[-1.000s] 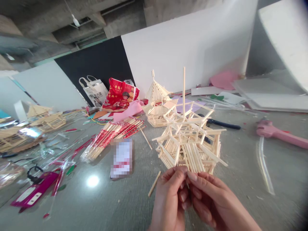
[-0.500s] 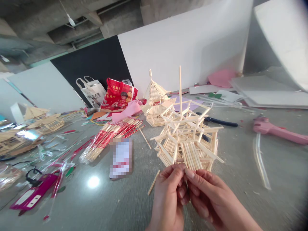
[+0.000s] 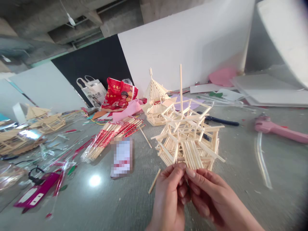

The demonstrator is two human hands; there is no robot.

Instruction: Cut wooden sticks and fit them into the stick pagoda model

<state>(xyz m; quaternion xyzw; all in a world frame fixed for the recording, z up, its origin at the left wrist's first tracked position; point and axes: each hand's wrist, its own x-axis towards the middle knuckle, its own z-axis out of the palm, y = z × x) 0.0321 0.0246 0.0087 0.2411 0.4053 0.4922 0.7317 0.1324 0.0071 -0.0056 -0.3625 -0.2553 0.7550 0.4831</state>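
A pavilion-like model of pale wooden sticks [image 3: 210,151] stands on the floor right in front of me, one long stick rising upright from it. A slanted panel of sticks laid side by side [image 3: 192,154] faces me on its near side. My left hand [image 3: 169,189] and my right hand [image 3: 215,192] meet at the panel's lower edge, closed in a pinch. The right thumb lies on the panel's bottom end; the left fingertips are at its lower left corner. Whatever else the fingers grip is hidden. Beside my left hand lies a short loose stick [image 3: 154,181].
Behind stands a stick pavilion with pointed roof [image 3: 156,91]. Pliers [image 3: 222,121] and a pink glue gun [image 3: 276,128] with a clear glue stick [image 3: 262,163] lie right. Left are a stick bundle [image 3: 113,136], a pixelated box [image 3: 122,157], and a magenta power strip [image 3: 37,192].
The whole view has shifted very slightly. Both hands keep their pinch at the panel's lower edge, with hardly any movement.
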